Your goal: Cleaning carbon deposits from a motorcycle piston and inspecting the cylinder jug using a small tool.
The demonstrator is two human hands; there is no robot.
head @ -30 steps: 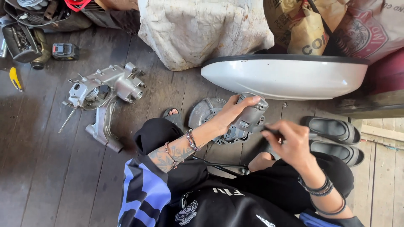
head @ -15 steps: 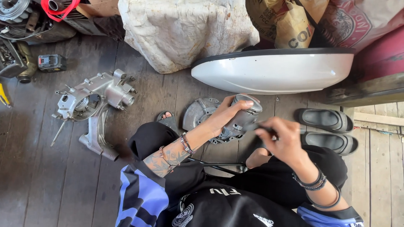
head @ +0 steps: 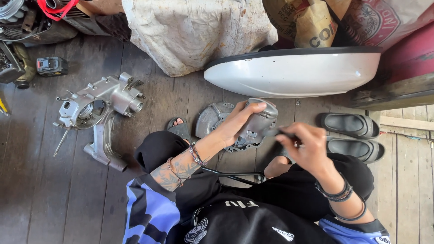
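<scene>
I sit on a wooden floor. My left hand [head: 238,122] grips a grey metal engine part [head: 261,123] held above my lap. My right hand [head: 306,145] is closed around a thin dark tool [head: 276,132] whose tip touches the right side of that part. Under the part lies a round grey engine cover [head: 211,119] on the floor. A black cable [head: 228,175] runs across my lap.
A silver engine crankcase [head: 100,108] lies on the floor at left. A white scooter body panel [head: 294,72] rests ahead, with a dirty white cloth [head: 194,31] and sacks behind it. Black sandals [head: 350,133] sit at right. A small black power-tool battery [head: 51,66] is far left.
The view has shifted slightly. Both hands stay on the engine part and tool, with the right hand working a little at the part's side.
</scene>
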